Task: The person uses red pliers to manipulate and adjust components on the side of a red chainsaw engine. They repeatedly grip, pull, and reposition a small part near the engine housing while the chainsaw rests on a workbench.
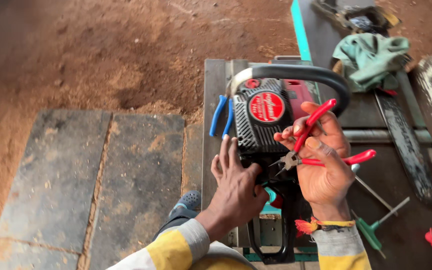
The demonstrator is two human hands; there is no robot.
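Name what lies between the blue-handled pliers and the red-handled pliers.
The chainsaw's black and red engine body lies between the blue-handled pliers and red-handled pliers, in the head view.

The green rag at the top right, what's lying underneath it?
Under the green rag, a long dark saw bar runs out toward the near right across the metal bench. Its upper end is covered by the rag, so what else lies beneath cannot be seen.

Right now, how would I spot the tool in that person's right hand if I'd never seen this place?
Find the grey metal bench with the red and black chainsaw body on it. Beside the saw's round red cover, the right hand holds pliers open, their thin pointed nose aimed at the saw. Their handles are red, unlike the blue-handled pliers lying at the saw's left.
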